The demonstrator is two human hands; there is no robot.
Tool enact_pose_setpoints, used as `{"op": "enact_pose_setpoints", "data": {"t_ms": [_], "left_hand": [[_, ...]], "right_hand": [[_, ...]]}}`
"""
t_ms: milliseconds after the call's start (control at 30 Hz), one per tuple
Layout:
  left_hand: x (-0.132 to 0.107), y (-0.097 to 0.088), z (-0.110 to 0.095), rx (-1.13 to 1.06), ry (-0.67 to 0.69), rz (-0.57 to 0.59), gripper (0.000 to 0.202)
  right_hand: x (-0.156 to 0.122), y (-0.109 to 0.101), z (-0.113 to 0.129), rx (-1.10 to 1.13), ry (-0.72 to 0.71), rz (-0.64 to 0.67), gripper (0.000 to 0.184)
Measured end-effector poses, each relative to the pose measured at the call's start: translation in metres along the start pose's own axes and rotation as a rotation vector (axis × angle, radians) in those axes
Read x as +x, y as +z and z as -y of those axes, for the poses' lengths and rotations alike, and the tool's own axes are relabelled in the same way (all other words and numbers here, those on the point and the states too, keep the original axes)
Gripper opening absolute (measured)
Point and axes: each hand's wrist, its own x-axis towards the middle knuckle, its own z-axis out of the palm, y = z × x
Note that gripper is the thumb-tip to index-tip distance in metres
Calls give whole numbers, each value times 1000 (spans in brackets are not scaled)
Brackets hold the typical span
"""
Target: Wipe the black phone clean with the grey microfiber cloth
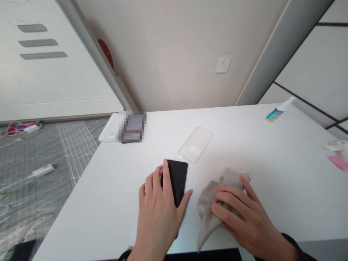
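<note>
A black smartphone [179, 177] rests on the white table. Over its lower part lies my left hand [160, 204], the fingers along its left side and the thumb at its right edge, gripping it. Much of the phone is hidden beneath that hand. To the right, my right hand [246, 214] is closed on a crumpled grey cloth [208, 203], with one corner of it hanging toward the front edge. Just beyond the phone, a clear phone case [196, 144] lies flat, touched by neither hand.
A white tray-like item [111, 128] and a blurred-out dark item [133, 127] sit at the table's back left. At the back right stands a small spray bottle [276, 113]. Pink paper [338, 162] and whitish crumpled material [337, 146] lie at the right edge.
</note>
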Motion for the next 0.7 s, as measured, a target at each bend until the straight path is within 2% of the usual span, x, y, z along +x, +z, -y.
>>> {"op": "enact_pose_setpoints", "data": {"t_ms": [133,300,400,467,533,700], "left_hand": [[5,6,-4,-22,2,47,81],[-4,-4,5,-106,49,34,80],[-22,-13,2,-157,130,8,57],[-36,-16,-5,-200,231,0,42],[-47,-13,-14,-259,336,-19,39],[-56,8,-30,-408,301,-40,26]], "right_hand": [[-1,-3,0,-8,-17,10,24],[-2,-3,-1,-1,-20,6,25],[-3,-2,-1,7,-24,0,26],[-4,-1,0,16,-23,-8,25],[-4,0,2,32,-10,-23,25],[0,-3,8,52,-39,-31,32]]}}
